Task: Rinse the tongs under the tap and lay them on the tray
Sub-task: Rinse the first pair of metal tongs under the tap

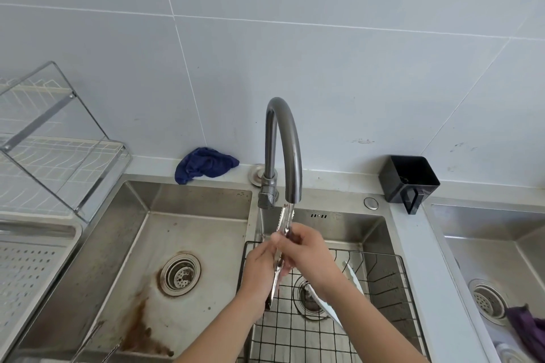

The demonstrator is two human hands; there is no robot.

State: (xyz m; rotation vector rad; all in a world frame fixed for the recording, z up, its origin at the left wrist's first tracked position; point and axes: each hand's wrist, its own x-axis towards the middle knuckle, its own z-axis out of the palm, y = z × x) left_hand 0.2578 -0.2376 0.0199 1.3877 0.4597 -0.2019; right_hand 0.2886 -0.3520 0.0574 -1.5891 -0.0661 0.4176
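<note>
1. Rinsing is the step now: both hands hold the tongs (285, 225) up under the tap (284, 150), over the right sink (348, 225).
2. The left hand (261, 270) grips low; the right hand (303, 247) wraps the middle.
3. Turn them slowly so water reaches every side.
4. The holey tray (28, 267) waits far left, past the rusty left sink (138, 244).
5. Grey wall tiles (354, 68) stand behind.

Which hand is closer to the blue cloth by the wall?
Left. The left hand grips the metal tongs over the sink divider, on the crumpled blue cloth's side. The right hand holds them farther right, over the black wire basket.
</note>
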